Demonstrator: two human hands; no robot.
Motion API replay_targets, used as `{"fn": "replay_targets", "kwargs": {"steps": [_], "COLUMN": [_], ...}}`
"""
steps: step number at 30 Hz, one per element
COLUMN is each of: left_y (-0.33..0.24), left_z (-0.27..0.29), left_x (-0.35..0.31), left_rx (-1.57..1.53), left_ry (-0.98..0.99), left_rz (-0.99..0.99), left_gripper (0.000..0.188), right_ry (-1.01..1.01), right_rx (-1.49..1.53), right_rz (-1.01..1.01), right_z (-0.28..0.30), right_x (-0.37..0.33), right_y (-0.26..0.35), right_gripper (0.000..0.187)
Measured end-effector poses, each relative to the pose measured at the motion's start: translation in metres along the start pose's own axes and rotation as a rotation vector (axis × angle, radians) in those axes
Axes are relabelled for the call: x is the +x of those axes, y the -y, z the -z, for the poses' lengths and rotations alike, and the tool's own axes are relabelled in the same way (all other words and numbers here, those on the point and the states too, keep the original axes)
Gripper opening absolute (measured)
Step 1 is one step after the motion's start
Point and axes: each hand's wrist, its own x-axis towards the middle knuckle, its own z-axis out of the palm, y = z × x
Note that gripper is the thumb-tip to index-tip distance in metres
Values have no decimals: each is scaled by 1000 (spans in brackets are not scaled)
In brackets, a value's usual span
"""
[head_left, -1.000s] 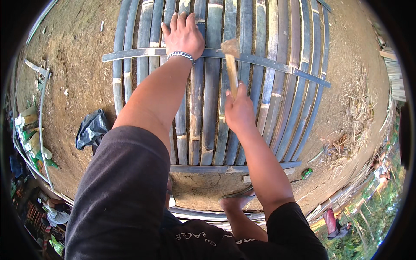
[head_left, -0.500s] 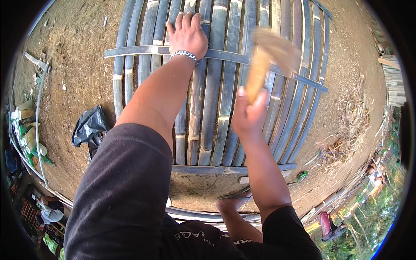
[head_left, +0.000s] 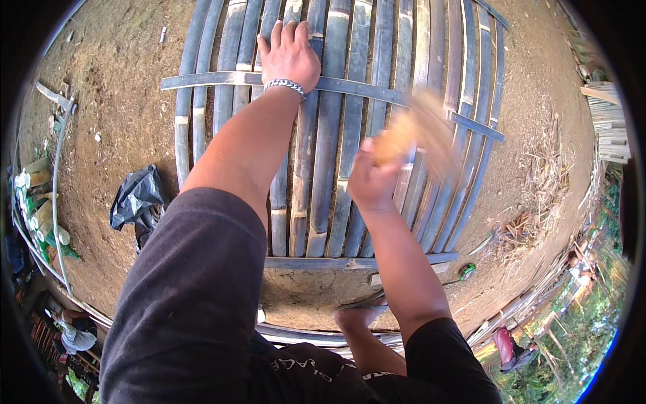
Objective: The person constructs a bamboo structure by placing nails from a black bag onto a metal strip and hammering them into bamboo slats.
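A panel of split bamboo slats lies flat on bare dirt. The left hand presses open-palmed on the panel's far crosspiece, while the right hand, fist closed, grips a motion-blurred wooden mallet above the panel's middle.

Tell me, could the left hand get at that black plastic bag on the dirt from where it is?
Probably not without shifting. The left hand lies flat on the bamboo slats, arm stretched forward, while the black bag lies apart, off the panel's left side. Nothing blocks the way.
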Motion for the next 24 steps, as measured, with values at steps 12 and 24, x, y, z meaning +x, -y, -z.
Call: {"fn": "replay_targets", "kwargs": {"steps": [12, 24], "left_y": [-2, 63], "left_z": [-1, 45], "left_x": [-4, -11], "left_rx": [-56, -530], "left_ry": [-40, -31], "left_rz": [15, -117], "left_gripper": [47, 47], "right_ry": [387, 321], "right_rx": [-524, -187], "right_rz": [-267, -371], "right_z": [2, 43], "right_x": [7, -178], "right_y": [1, -54], "right_gripper": [34, 42]}}
